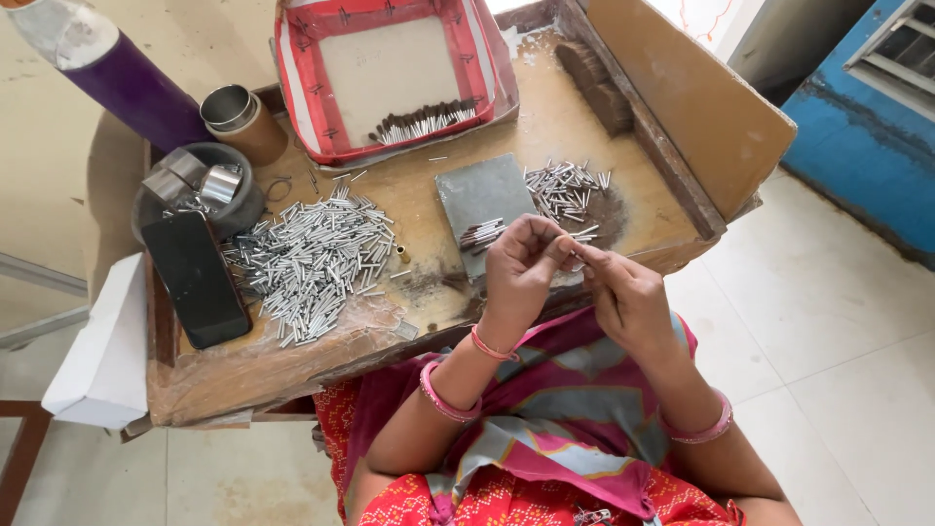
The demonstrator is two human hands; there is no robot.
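My left hand (519,268) and my right hand (623,292) meet over the near edge of a low wooden work table (292,365). Both pinch one small silver metal tube (573,244) between their fingertips. Just behind the hands lies a grey stone slab (479,195) with a few tubes on it. A small heap of silver tubes (565,187) rests to its right. A large heap of the same tubes (312,258) is spread to the left of my hands.
A red and white cloth tray (302,117) holding dark-tipped tubes stands at the back. A black phone (195,278), a grey bowl (239,209) of metal caps, a brown cylinder (243,122), a purple tube (127,78) and a white box (102,351) are at left. Blue door (867,127) at right.
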